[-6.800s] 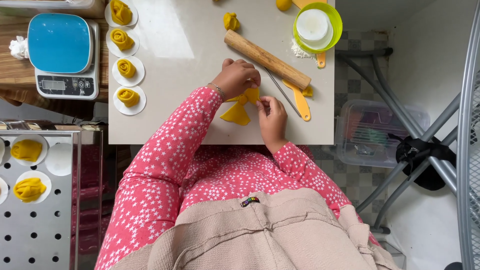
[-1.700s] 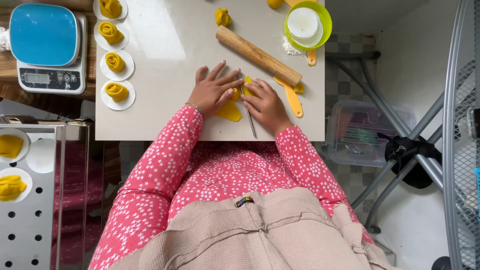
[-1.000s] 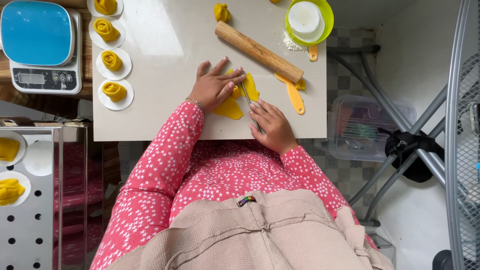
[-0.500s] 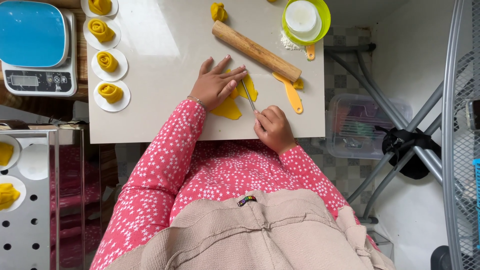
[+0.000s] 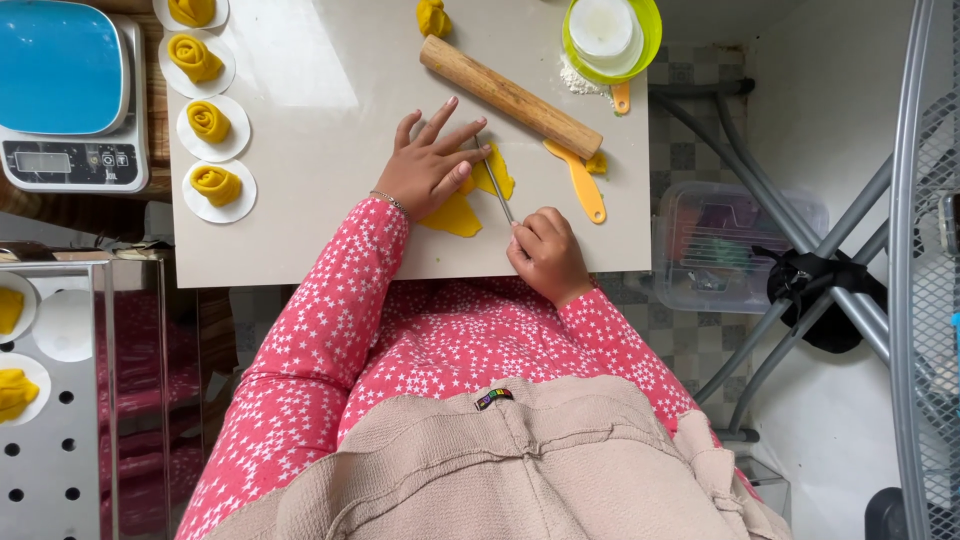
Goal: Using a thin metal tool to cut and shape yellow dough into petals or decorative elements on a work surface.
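Since half a second ago the right hand (image 5: 545,255) has drawn a little further toward the near table edge, pulling the thin metal knife (image 5: 498,192) down through the yellow dough sheet (image 5: 455,212), while the left hand (image 5: 430,165) has stayed spread flat on it

That dough lies at the middle of the frame, on the pale table (image 5: 300,90), partly hidden under the left palm, with one strip showing to the right of the blade. The left hand is open, fingers fanned, pressing the sheet down rather than grasping it. The right hand is closed in a fist around the knife handle, with the blade pointing away toward the wooden rolling pin (image 5: 510,97)

This looks like the slicing step, with the cut nearly run out at the near edge of the sheet. The next stroke would call for lifting the blade, setting it beside the last cut and keeping the holding fingers clear of its line

Just right of the knife lies an orange scraper (image 5: 578,182). Four rolled dough roses on white discs (image 5: 215,185) run down the upper left, beside a blue kitchen scale (image 5: 65,90). A green bowl (image 5: 610,35) sits at the upper right
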